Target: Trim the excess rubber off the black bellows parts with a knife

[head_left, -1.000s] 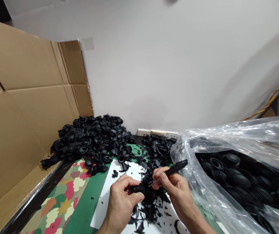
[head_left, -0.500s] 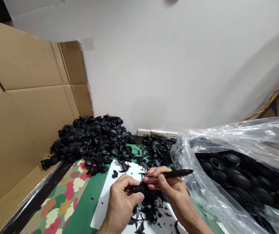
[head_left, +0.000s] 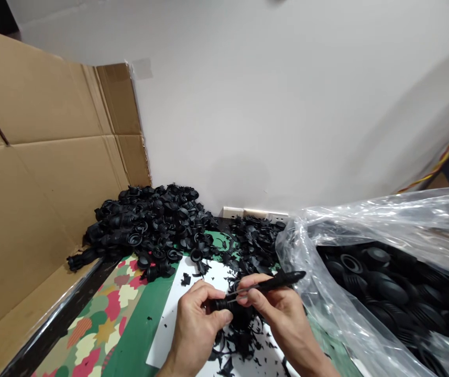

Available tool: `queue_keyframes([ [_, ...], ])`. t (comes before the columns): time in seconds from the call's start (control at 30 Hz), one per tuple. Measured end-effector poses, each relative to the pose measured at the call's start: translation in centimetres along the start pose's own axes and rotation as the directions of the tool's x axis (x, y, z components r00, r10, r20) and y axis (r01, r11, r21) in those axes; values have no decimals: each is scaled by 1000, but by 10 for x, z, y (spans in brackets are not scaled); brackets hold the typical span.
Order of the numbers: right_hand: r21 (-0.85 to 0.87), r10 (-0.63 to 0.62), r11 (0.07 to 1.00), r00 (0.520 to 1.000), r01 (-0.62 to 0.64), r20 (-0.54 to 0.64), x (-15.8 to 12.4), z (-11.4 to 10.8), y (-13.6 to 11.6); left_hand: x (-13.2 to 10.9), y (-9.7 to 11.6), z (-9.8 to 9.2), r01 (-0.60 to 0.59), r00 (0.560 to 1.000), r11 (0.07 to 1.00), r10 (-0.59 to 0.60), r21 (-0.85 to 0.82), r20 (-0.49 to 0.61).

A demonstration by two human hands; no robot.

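My left hand (head_left: 195, 322) grips a small black ribbed rubber part (head_left: 221, 305) low in the middle of the view. My right hand (head_left: 277, 306) holds a black-handled knife (head_left: 275, 283), its thin blade laid against the top of the part. Both hands hover over a white sheet (head_left: 177, 309) strewn with black rubber trimmings (head_left: 243, 340). The part's far side is hidden behind my fingers.
A heap of black ribbed rubber parts (head_left: 149, 225) lies at the back left beside a cardboard wall (head_left: 43, 173). A clear plastic bag (head_left: 365, 246) with several more black parts fills the right. A second scrap pile (head_left: 258, 241) and a wall socket strip (head_left: 253, 213) sit behind.
The knife swung from tilted up to nearly level, and its blade moved left onto the part. My left hand kept its grip and barely moved.
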State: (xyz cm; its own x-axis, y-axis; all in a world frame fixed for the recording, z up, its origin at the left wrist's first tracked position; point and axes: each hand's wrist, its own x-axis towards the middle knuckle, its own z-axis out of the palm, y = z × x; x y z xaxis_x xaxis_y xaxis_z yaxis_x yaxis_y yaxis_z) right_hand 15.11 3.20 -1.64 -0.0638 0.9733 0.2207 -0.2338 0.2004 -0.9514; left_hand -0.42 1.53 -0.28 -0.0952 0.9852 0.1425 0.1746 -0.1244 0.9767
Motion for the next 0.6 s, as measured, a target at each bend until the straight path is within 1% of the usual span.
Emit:
queue_keyframes([
  [0.17, -104, -76, 991, 995, 83, 67, -5, 7, -7, 0, -2, 0, 11, 1000, 999, -12, 48, 27],
  [0.33, -178, -200, 960, 975, 214, 93, -7, 11, -7, 0, -2, 0, 4, 1000, 997, -5, 73, 12],
  [0.6, -230, -217, 944, 971, 236, 104, -8, 12, -10, 0, -5, -1, -23, 1000, 993, 21, 117, 18],
])
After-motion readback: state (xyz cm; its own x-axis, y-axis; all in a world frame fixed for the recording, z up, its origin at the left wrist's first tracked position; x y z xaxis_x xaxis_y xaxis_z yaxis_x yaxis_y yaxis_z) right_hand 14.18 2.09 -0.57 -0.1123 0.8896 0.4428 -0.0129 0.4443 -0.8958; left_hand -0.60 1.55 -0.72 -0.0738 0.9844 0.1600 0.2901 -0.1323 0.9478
